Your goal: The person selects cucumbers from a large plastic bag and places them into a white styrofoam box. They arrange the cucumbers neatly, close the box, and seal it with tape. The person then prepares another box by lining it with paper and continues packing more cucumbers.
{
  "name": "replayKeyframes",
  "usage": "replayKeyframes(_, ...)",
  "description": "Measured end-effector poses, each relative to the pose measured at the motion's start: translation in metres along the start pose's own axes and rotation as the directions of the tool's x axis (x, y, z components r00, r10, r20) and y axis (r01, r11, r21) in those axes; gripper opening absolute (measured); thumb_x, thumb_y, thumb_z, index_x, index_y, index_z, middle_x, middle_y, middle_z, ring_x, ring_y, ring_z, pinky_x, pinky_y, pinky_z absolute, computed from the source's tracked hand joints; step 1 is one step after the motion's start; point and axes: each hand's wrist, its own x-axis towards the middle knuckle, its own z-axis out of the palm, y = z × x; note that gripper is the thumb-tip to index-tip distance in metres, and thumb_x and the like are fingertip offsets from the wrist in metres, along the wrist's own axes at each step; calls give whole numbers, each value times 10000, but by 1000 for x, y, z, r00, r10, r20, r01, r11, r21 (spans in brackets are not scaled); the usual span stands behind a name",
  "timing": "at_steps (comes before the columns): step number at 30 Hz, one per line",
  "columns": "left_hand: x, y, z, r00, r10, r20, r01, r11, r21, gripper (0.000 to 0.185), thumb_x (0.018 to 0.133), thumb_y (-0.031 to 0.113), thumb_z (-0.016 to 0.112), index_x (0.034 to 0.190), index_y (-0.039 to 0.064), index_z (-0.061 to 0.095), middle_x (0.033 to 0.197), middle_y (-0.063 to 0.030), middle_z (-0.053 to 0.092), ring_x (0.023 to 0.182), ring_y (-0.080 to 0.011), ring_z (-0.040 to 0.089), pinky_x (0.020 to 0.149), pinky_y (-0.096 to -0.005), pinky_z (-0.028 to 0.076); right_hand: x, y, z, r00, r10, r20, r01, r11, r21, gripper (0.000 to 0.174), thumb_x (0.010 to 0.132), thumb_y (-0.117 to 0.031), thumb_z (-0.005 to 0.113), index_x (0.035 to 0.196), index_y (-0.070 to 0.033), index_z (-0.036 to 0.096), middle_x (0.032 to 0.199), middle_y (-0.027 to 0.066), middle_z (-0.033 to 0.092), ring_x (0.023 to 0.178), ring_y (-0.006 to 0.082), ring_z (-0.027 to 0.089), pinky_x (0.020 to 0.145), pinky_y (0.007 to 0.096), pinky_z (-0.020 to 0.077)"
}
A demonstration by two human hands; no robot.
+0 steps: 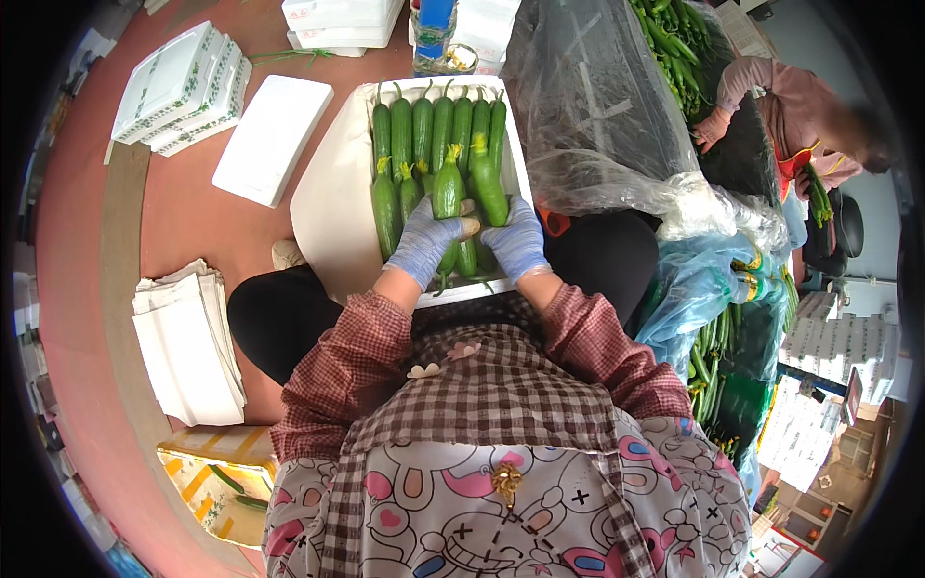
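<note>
A white foam box (517, 155) stands before me, with a pale paper liner (329, 184) spread over its left side. Several green cucumbers (422, 134) lie side by side along its far end, stems pointing away. A nearer row, partly hidden by my hands, has yellow blossom ends overlapping the first. My left hand (423, 242), in a blue knit glove, grips a cucumber (448, 184) over the box. In the matching glove, my right hand (517, 238) holds a curved cucumber (488, 184) at its lower end.
Left are a foam lid (273, 141), stacked foam boxes (181, 90), paper sheets (188, 347) and a taped foam box (217, 484) holding cucumbers. Plastic sheeting (600, 108) and a blue bag (679, 289) lie right. A person (784, 115) handles cucumbers at the upper right.
</note>
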Motion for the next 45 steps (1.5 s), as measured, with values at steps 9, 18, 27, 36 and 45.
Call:
replayKeyframes(9, 4, 5, -1, 977, -108, 186, 163, 937, -309, 580, 767, 70, 778, 1277, -28, 518, 1293, -158, 570, 1040, -270, 644, 886, -412, 575, -4, -27, -22, 998, 57, 31, -62, 985, 161, 622, 731, 18, 770, 1308, 33, 539, 1006, 99, 671, 869, 171, 639, 797, 283, 542)
replayKeyframes(18, 6, 2, 7, 990, -59, 126, 73, 991, -115, 578, 744, 61, 795, 1246, -58, 535, 1163, -129, 627, 874, -200, 635, 777, -332, 540, -17, -74, -36, 926, 341, 162, 3, 424, -906, 582, 909, -447, 635, 1279, -9, 538, 1095, 228, 679, 1031, 325, 667, 898, 412, 521)
replayKeyframes(27, 6, 3, 8, 991, -112, 72, 111, 994, 18, 648, 749, 72, 800, 1301, -52, 483, 1219, -138, 620, 957, -218, 650, 852, -333, 548, 5, -75, -37, 906, 382, 185, -15, 466, -885, 530, 898, -428, 658, 1165, 30, 630, 1048, 238, 686, 1008, 350, 669, 902, 411, 519)
replayKeyframes(36, 12, -4, 8, 995, -83, 54, 86, 995, -54, 611, 732, 83, 814, 1249, -51, 516, 1166, -149, 654, 852, -212, 664, 803, -342, 562, 14, -62, -35, 653, 663, 366, 203, 312, -928, 362, 1034, -231, 451, 1315, -16, 529, 1310, 290, 550, 988, 375, 681, 807, 480, 564)
replayKeyframes(45, -15, 22, -2, 991, -18, 136, 41, 985, -166, 480, 743, 242, 811, 1091, 18, 567, 1183, -204, 621, 903, -257, 669, 779, -373, 559, -12, -87, -62, 900, 341, 273, 73, 499, -864, 597, 932, -415, 600, 1277, 68, 539, 1050, 279, 674, 1051, 362, 655, 928, 403, 491)
